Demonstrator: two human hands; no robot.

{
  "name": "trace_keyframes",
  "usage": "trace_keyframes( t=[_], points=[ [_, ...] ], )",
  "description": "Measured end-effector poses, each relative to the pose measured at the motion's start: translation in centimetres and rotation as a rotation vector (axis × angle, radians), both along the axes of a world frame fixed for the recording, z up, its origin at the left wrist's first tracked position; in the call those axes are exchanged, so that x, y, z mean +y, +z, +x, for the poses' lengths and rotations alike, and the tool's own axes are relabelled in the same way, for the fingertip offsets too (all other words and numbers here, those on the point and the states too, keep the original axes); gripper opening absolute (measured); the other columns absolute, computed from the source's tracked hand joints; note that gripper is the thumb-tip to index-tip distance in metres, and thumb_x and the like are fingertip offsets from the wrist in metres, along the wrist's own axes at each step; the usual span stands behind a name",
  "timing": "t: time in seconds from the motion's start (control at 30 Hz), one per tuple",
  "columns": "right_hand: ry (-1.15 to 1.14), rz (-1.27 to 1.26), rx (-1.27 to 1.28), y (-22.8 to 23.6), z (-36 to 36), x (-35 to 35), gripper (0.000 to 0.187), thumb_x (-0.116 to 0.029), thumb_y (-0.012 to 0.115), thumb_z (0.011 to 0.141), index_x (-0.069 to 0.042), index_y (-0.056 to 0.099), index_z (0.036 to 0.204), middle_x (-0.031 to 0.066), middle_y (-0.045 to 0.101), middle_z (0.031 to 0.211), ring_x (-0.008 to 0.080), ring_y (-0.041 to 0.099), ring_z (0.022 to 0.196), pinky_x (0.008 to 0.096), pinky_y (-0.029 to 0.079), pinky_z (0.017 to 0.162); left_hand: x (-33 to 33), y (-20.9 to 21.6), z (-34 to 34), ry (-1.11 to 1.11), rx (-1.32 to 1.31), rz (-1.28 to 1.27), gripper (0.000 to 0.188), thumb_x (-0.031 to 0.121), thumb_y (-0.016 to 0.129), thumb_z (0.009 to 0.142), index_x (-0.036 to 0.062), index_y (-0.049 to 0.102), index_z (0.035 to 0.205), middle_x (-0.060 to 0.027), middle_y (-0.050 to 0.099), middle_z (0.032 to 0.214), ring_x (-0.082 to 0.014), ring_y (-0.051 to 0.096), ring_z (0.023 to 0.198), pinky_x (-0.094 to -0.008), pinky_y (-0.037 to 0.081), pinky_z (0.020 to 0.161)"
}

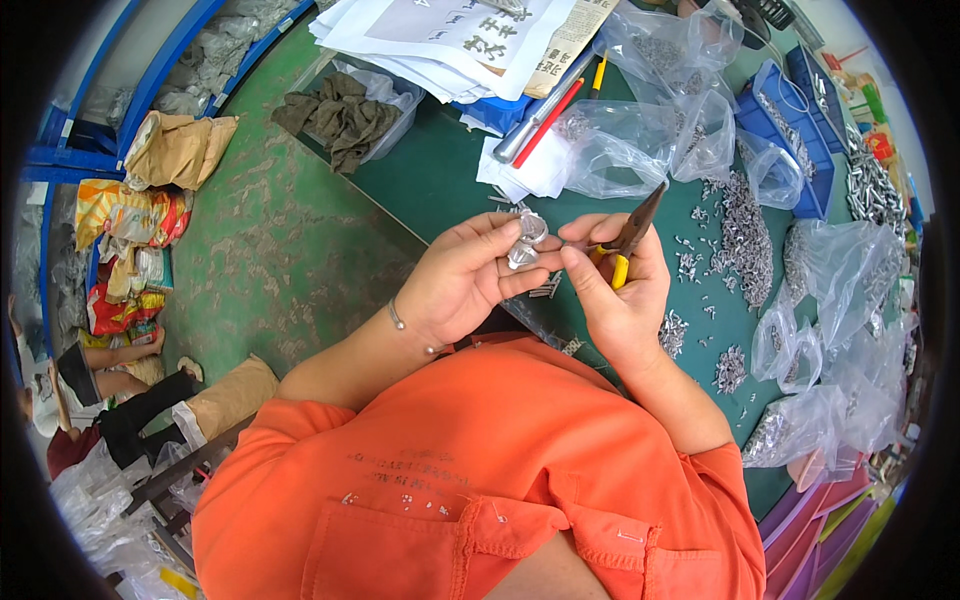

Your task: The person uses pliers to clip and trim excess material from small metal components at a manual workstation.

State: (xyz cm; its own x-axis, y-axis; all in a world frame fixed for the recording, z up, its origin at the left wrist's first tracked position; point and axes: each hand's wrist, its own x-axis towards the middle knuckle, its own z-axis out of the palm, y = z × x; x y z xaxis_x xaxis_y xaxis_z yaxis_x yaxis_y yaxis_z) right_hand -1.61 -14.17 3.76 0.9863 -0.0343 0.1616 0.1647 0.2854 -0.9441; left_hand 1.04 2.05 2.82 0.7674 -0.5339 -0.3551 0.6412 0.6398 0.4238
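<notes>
My left hand is closed round a small shiny metal part with rounded, ring-like ends, held between thumb and fingers. Facing it, my right hand grips pliers with yellow handles, their dark jaws pointing up and to the right. The right thumb and forefinger are pinched close to the metal part; whether they hold a tiny piece too is too small to tell. Under the hands, several small metal pins lie at the edge of the green table.
Heaps of small metal pieces spread over the table on the right, beside clear plastic bags and blue bins. Papers, a red pen and a tub with a dark cloth lie at the far side. Other people sit at lower left.
</notes>
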Motion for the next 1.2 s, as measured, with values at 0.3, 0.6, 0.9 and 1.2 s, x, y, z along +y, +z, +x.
trace_keyframes(
  t=[0.3, 0.6, 0.9, 1.2],
  points=[
    [0.026, -0.183, 0.065, -0.4, -0.2, -0.6, 0.025, 0.009, 0.060, 0.078, -0.004, 0.044, 0.093, 0.0081, 0.056, 0.088, 0.0115, 0.054, 0.080, 0.0234, 0.044, 0.070, -0.7, 0.3, -0.6, 0.130, -0.248, 0.213, 0.018, 0.004, 0.052, 0.088, -0.0017, 0.050, 0.104, -0.0141, 0.059, 0.103, -0.0198, 0.060, 0.095, -0.0312, 0.052, 0.082],
    [0.045, -0.009, 0.113, -0.2, -0.1, -0.1, 0.026, 0.010, 0.061, 0.076, -0.004, 0.044, 0.091, 0.0063, 0.058, 0.088, 0.0078, 0.053, 0.078, 0.0204, 0.043, 0.068, -0.9, 0.5, -0.9, 0.206, -0.564, 0.345, 0.022, -0.007, 0.053, 0.083, -0.0032, 0.050, 0.104, -0.0140, 0.058, 0.107, -0.0177, 0.057, 0.100, -0.0284, 0.047, 0.087],
    [0.021, 0.052, 0.095, -0.1, -0.1, 0.1, 0.027, 0.010, 0.060, 0.076, -0.005, 0.044, 0.091, 0.0059, 0.057, 0.087, 0.0077, 0.051, 0.075, 0.0208, 0.043, 0.067, -1.2, 1.0, -1.0, 0.232, -0.643, 0.358, 0.022, -0.006, 0.053, 0.084, -0.0045, 0.050, 0.105, -0.0130, 0.058, 0.104, -0.0174, 0.057, 0.098, -0.0277, 0.047, 0.086],
    [0.027, 0.013, 0.062, 0.0, 0.0, 0.2, 0.026, 0.010, 0.060, 0.075, -0.005, 0.044, 0.090, 0.0043, 0.056, 0.085, 0.0058, 0.048, 0.072, 0.0195, 0.041, 0.063, -1.0, 0.8, -0.8, 0.110, -0.322, 0.372, 0.017, 0.007, 0.054, 0.088, -0.0042, 0.053, 0.101, -0.0103, 0.060, 0.096, -0.0150, 0.060, 0.087, -0.0273, 0.053, 0.075]
  ],
)
